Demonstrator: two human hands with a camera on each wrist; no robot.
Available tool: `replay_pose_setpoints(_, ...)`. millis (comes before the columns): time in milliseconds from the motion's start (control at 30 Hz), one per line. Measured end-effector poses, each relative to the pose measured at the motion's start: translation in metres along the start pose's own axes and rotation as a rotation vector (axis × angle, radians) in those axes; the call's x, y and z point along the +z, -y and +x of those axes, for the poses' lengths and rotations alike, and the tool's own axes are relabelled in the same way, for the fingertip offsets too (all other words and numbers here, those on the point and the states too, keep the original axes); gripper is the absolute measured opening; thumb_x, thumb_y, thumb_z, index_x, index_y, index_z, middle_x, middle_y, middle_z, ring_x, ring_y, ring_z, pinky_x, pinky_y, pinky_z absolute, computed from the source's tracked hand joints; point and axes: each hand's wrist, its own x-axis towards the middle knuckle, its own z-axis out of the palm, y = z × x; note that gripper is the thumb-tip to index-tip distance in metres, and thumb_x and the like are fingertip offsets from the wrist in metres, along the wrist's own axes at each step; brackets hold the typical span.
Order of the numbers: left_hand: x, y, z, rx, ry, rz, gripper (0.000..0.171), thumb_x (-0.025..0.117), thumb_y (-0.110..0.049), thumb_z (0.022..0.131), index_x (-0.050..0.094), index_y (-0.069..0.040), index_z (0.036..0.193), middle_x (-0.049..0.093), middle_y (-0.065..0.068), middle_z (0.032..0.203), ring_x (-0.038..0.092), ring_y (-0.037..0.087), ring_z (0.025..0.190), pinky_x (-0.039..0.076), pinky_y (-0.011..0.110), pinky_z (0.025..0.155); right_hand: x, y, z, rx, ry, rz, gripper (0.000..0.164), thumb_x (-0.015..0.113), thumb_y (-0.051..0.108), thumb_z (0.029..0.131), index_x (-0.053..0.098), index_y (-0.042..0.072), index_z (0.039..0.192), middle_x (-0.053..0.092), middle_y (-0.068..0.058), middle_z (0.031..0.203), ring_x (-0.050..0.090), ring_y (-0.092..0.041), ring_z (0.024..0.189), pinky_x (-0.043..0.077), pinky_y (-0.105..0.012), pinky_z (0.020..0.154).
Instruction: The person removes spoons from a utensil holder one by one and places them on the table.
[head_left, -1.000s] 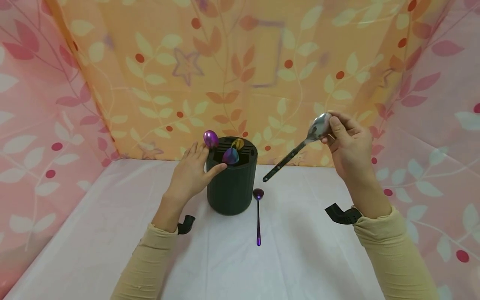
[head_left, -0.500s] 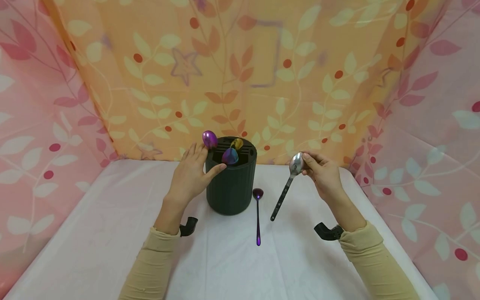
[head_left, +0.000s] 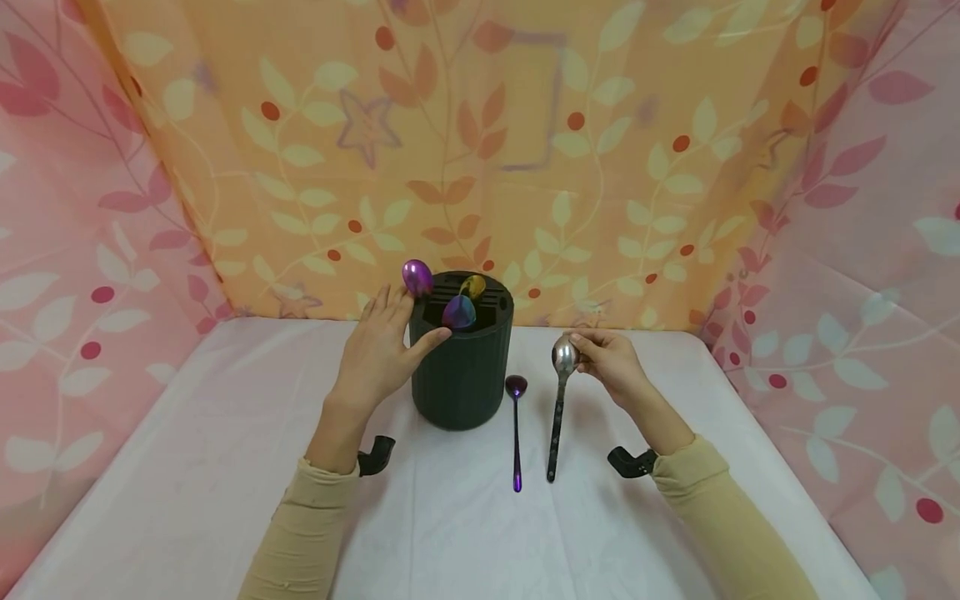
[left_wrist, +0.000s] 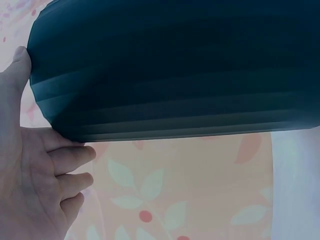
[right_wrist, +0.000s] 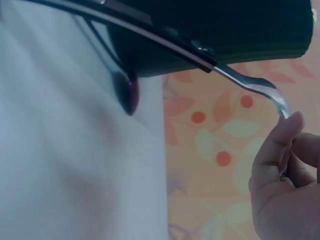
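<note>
My right hand (head_left: 611, 365) pinches a silver spoon with a black riveted handle (head_left: 556, 433) by the edge of its bowl; the handle points down toward the table. In the right wrist view, thumb and fingers meet on the tip of the bowl, and the handle looks raised off the cloth. My left hand (head_left: 378, 350) rests with extended fingers against the left side and rim of a dark green utensil holder (head_left: 461, 383). From the holder's top stick out a purple spoon (head_left: 417, 277), a gold spoon (head_left: 473, 287) and a blue-purple spoon (head_left: 459, 312).
A long-handled dark purple spoon (head_left: 517, 433) lies on the white tablecloth (head_left: 465, 525), just right of the holder. Behind the table hangs an orange leaf-patterned cloth (head_left: 450, 125), with pink patterned cloths at both sides.
The right hand has come down and to the left with the silver spoon, whose handle has swung nearly vertical in the head view. The left hand and the holder stay put.
</note>
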Motion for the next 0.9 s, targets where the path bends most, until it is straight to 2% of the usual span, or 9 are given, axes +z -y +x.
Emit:
replay_pose_setpoints(333, -0.003, -0.002, 0.0, 0.012, -0.016, 0.006, 0.101, 0.048, -0.075, 0.097, 0.029, -0.001, 0.162, 0.023, 0.018, 0.17, 0.014, 0.039, 0.159, 0.012, 0.053, 0.129, 0.004, -0.034, 0.025, 0.028, 0.005, -0.051, 0.039, 0.062, 0.015, 0.106, 0.061, -0.013, 0.134, 0.069, -0.002, 0.098, 0.06, -0.008, 0.074, 0.055, -0.016, 0.065)
replay_pose_setpoints(567, -0.002, -0.003, -0.001, 0.011, -0.021, 0.001, 0.101, 0.049, -0.075, 0.097, 0.03, 0.0, 0.162, 0.024, 0.019, 0.169, 0.015, 0.039, 0.159, 0.014, 0.054, 0.129, 0.004, -0.058, 0.039, 0.019, 0.022, -0.12, 0.039, 0.067, 0.018, 0.104, 0.067, -0.013, 0.127, 0.072, -0.001, 0.089, 0.062, -0.008, 0.07, 0.055, -0.017, 0.063)
replay_pose_setpoints(900, -0.004, -0.005, -0.001, -0.001, -0.013, 0.008, 0.102, 0.048, -0.076, 0.096, 0.03, -0.001, 0.162, 0.023, 0.018, 0.17, 0.013, 0.038, 0.159, 0.012, 0.053, 0.129, 0.01, -0.077, 0.048, -0.03, 0.034, -0.424, 0.036, 0.066, 0.023, 0.105, 0.072, -0.01, 0.119, 0.073, -0.006, 0.085, 0.061, -0.009, 0.068, 0.053, -0.02, 0.062)
